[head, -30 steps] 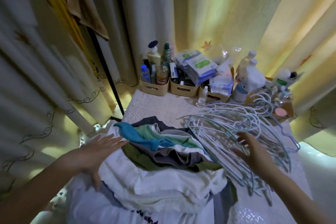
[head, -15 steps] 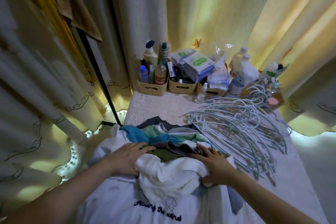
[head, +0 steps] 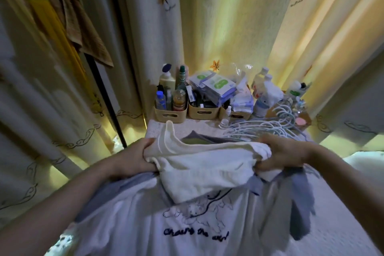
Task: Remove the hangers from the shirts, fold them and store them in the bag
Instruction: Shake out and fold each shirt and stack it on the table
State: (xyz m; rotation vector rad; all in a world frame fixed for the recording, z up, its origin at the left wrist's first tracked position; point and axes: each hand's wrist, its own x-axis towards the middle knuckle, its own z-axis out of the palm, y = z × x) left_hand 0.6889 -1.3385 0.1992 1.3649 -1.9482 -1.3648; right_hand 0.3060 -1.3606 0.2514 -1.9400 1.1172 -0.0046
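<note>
Cream shirt [head: 203, 168] held stretched above the table [head: 342, 224]

Pale curtains [head: 228, 27] ring the table. A white printed shirt [head: 145, 224] lies spread nearest the person, and the cream shirt hangs just over it. The hanger pile [head: 276, 124] lies far right, beside tan baskets [head: 169, 115]. The left grip [head: 133, 158] and right grip [head: 284, 154] each curl round a bunched end of the cream shirt.

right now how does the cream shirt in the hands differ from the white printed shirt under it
The cream shirt is plain; the white printed shirt carries a line drawing and dark lettering. The cream shirt is bunched, gripped at its ends by the left hand and right hand; the white printed shirt lies spread out beneath it, in neither hand. Both are pale fabric, and no hanger shows in either.
</note>
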